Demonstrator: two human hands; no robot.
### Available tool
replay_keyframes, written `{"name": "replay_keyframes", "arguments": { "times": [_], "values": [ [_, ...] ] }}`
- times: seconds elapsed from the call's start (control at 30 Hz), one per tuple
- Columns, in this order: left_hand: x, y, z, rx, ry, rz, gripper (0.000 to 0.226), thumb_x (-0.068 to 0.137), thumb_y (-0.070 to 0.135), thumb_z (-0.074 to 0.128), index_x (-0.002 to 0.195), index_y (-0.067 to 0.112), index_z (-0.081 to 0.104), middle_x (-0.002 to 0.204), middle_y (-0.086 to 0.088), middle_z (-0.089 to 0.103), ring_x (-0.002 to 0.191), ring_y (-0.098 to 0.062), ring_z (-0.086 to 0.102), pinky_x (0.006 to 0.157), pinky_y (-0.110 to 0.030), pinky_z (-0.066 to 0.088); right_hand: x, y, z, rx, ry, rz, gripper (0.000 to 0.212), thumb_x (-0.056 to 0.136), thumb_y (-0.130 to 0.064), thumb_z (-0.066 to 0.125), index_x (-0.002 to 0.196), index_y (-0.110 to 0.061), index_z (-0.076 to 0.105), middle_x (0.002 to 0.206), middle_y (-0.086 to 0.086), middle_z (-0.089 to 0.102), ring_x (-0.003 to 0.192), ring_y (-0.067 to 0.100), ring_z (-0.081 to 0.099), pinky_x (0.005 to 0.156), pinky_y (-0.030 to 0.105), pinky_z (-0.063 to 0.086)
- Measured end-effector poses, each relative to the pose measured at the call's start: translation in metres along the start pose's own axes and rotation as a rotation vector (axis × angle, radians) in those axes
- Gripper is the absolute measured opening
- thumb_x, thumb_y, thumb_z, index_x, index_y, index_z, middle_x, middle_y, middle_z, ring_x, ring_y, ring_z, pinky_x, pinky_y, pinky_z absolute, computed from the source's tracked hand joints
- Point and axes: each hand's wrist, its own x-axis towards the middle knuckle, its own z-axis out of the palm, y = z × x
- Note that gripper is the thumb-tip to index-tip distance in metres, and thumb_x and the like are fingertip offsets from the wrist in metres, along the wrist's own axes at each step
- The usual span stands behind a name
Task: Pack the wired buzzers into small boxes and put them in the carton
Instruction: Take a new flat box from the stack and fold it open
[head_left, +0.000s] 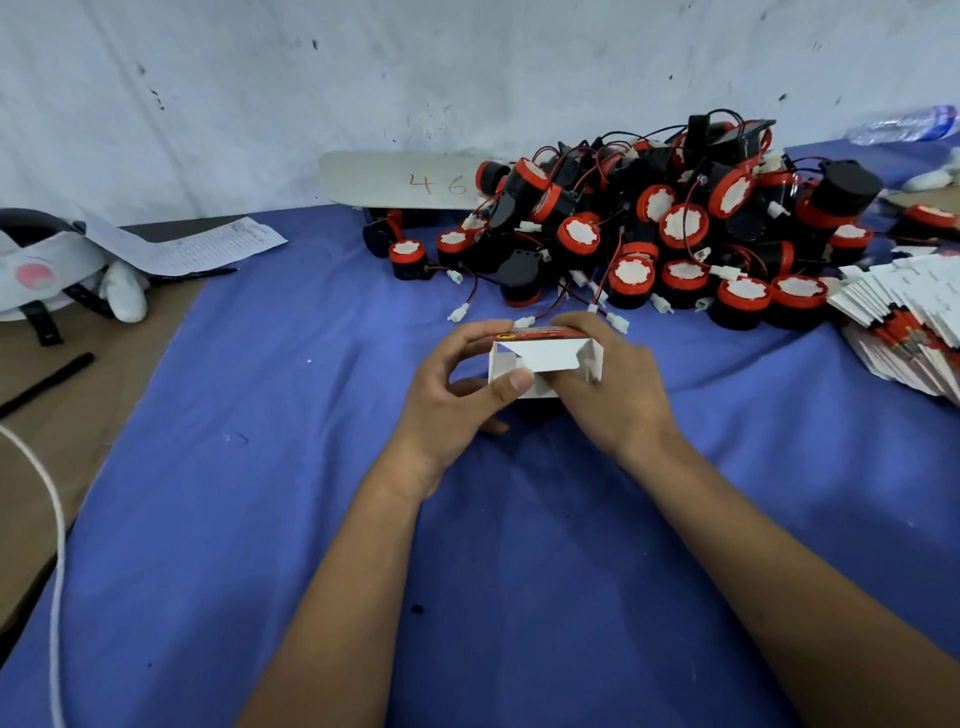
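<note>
Hands meet at the centre of the blue-covered tabletop (260, 467), where the left hand (457, 395) and the right hand (608, 384) each keep a narrow grip on one small box (540, 358), white with a red printed face, its end flaps standing open toward the camera and the left thumb pressed on its near edge. Buzzers (649, 234), black with red caps and trailing wires, lie heaped at one o'clock beyond the box, with flat box blanks (904, 322) fanned at three o'clock and a printed sheet (208, 249) at ten o'clock.
</note>
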Motion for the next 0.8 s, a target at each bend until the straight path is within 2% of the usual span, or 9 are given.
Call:
{"name": "replay_keyframes", "arguments": {
  "times": [0.07,0.1,0.17,0.27,0.4,0.47,0.57,0.7,0.8],
  "values": [
    [0.0,0.001,0.001,0.018,-0.02,0.013,0.045,0.075,0.044,0.082,0.118,0.045,0.069,0.123,0.022,0.069,0.094,-0.002,0.072,0.06,-0.028,0.059,-0.003,-0.002,-0.002,-0.012,0.038,-0.053,0.051,0.082,-0.031,0.065,0.129,-0.048,0.054,0.108,-0.02,0.07,0.1,0.014,0.067,0.083,0.04,0.058],
    [0.0,0.001,0.001,0.015,-0.025,0.015,0.047,0.075,0.043,0.083,0.12,0.044,0.069,0.123,0.022,0.069,0.096,-0.003,0.073,0.061,-0.028,0.059,-0.004,-0.003,-0.003,0.017,0.043,-0.081,0.051,0.081,-0.035,0.066,0.129,-0.049,0.055,0.107,-0.022,0.07,0.1,0.009,0.066,0.085,0.038,0.058],
    [0.0,0.002,-0.003,-0.001,-0.033,0.005,0.053,0.074,0.041,0.084,0.125,0.042,0.068,0.125,0.022,0.068,0.098,-0.007,0.074,0.062,-0.028,0.059,-0.003,-0.004,-0.002,0.04,0.049,-0.128,0.042,0.081,-0.054,0.065,0.122,-0.045,0.062,0.106,-0.024,0.071,0.1,0.002,0.065,0.085,0.035,0.058],
    [-0.001,0.001,-0.01,-0.077,-0.085,-0.056,0.065,0.072,0.039,0.085,0.134,0.038,0.065,0.133,0.012,0.066,0.104,-0.016,0.073,0.069,-0.033,0.061,-0.002,-0.004,0.0,0.054,0.069,-0.117,0.047,0.081,-0.075,0.055,0.11,-0.042,0.07,0.104,-0.025,0.072,0.099,0.0,0.066,0.086,0.034,0.056],
    [-0.002,0.005,-0.011,-0.182,-0.146,-0.147,0.069,0.076,0.067,0.076,0.137,0.037,0.065,0.14,-0.002,0.059,0.11,-0.026,0.066,0.073,-0.039,0.061,-0.002,-0.006,0.0,0.016,0.166,-0.07,0.059,0.078,-0.087,0.045,0.104,-0.041,0.073,0.099,-0.023,0.073,0.093,0.002,0.066,0.08,0.034,0.056],
    [-0.001,0.004,-0.009,-0.16,-0.12,-0.137,0.056,0.084,0.06,0.07,0.135,0.037,0.066,0.137,-0.007,0.061,0.111,-0.029,0.063,0.073,-0.038,0.06,-0.003,-0.008,0.0,-0.017,0.2,-0.08,0.061,0.078,-0.087,0.044,0.103,-0.04,0.073,0.096,-0.021,0.073,0.09,0.004,0.065,0.076,0.033,0.054],
    [-0.001,0.002,-0.007,-0.111,-0.067,-0.123,0.052,0.084,0.058,0.071,0.132,0.039,0.068,0.137,-0.01,0.061,0.111,-0.028,0.064,0.071,-0.037,0.06,-0.005,-0.01,0.0,-0.035,0.213,-0.103,0.058,0.08,-0.083,0.044,0.103,-0.038,0.073,0.095,-0.019,0.074,0.087,0.004,0.064,0.075,0.032,0.052],
    [0.0,0.002,-0.007,-0.104,-0.048,-0.104,0.057,0.081,0.062,0.074,0.133,0.039,0.067,0.139,-0.002,0.061,0.114,-0.025,0.065,0.069,-0.034,0.059,-0.008,-0.011,0.002,-0.06,0.256,-0.131,0.054,0.083,-0.078,0.048,0.102,-0.035,0.075,0.101,-0.019,0.074,0.097,0.005,0.063,0.079,0.029,0.05],
    [-0.001,0.002,-0.008,-0.142,-0.072,-0.109,0.058,0.082,0.06,0.075,0.135,0.038,0.066,0.141,-0.002,0.06,0.118,-0.028,0.063,0.072,-0.035,0.059,-0.009,-0.013,0.002,-0.093,0.319,-0.203,0.045,0.087,-0.065,0.06,0.103,-0.027,0.078,0.112,-0.013,0.072,0.111,0.015,0.055,0.091,0.019,0.039]
  ]
}}
